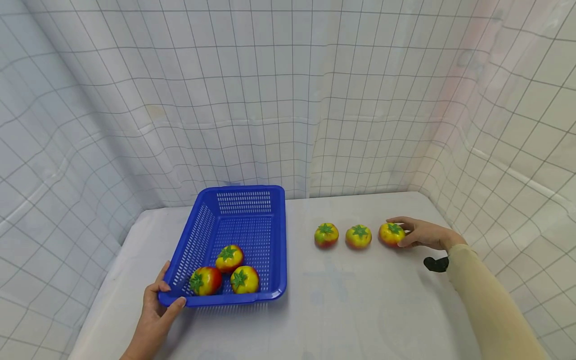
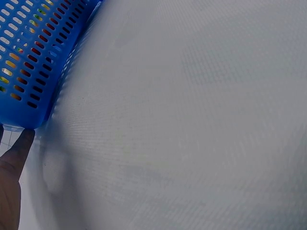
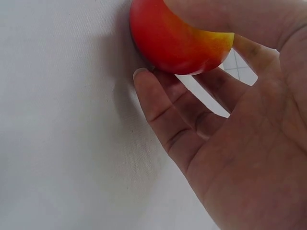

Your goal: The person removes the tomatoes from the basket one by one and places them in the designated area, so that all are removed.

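Observation:
My left hand (image 1: 155,312) grips the near left corner of a blue plastic basket (image 1: 282,240), thumb on the front rim and fingers at the side. Inside the basket, toward its near end, lie three red-and-yellow tomatoes (image 1: 206,281) with green star-shaped tops. In the left wrist view, fingertips meet the corner of the slotted basket (image 2: 29,108). My right hand (image 1: 425,234) holds the rightmost tomato (image 1: 390,234) of a row on the table, thumb on the near side and fingers behind. The right wrist view shows the red-yellow side of this tomato (image 3: 177,43) between thumb and fingers.
Two more tomatoes, a middle one (image 1: 358,237) and a left one (image 1: 326,235), stand between the basket and my right hand. The white-covered table (image 1: 342,320) is bounded by white grid-patterned curtains (image 1: 297,100) at the back and both sides.

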Action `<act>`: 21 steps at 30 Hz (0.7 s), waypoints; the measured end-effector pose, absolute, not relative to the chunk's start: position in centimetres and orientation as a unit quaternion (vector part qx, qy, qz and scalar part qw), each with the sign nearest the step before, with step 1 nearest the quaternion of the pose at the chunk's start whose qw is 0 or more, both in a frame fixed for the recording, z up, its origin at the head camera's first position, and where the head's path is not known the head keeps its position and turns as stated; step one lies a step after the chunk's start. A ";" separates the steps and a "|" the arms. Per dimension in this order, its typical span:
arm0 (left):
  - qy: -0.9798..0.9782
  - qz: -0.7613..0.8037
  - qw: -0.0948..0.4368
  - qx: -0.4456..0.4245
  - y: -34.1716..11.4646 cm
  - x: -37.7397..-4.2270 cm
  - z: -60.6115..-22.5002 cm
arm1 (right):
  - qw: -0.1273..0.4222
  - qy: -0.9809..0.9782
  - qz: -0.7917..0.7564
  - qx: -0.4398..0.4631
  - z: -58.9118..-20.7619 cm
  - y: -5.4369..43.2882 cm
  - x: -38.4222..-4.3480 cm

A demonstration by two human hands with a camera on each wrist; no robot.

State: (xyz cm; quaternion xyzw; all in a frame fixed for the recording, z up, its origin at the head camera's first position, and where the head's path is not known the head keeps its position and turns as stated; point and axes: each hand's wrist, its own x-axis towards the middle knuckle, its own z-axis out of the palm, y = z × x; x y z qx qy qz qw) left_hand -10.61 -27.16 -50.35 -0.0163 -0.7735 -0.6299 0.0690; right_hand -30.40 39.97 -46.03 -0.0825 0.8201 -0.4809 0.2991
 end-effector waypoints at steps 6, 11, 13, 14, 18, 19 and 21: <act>-0.773 -0.630 0.075 -0.021 -27.2 -10.6 -50.4 | 0.300 0.823 -0.476 -0.081 -45.9 39.8 -30.2; -0.774 -0.628 0.074 -0.020 -27.2 -10.6 -50.5 | 0.301 0.823 -0.475 -0.078 -45.9 39.8 -30.2; -0.775 -0.627 0.074 -0.019 -27.2 -10.6 -50.5 | 0.301 0.823 -0.474 -0.079 -45.9 39.8 -30.1; -0.776 -0.627 0.073 -0.019 -27.2 -10.6 -50.5 | 0.301 0.823 -0.475 -0.079 -45.9 39.8 -30.2; -0.779 -0.623 0.072 -0.019 -27.2 -10.6 -50.4 | 0.302 0.824 -0.474 -0.080 -46.0 39.9 -30.2; -0.779 -0.623 0.071 -0.018 -27.2 -10.6 -50.4 | 0.301 0.823 -0.475 -0.078 -46.1 39.9 -30.2; -0.781 -0.620 0.069 -0.015 -27.2 -10.6 -50.3 | 0.302 0.824 -0.473 -0.077 -46.1 40.0 -30.2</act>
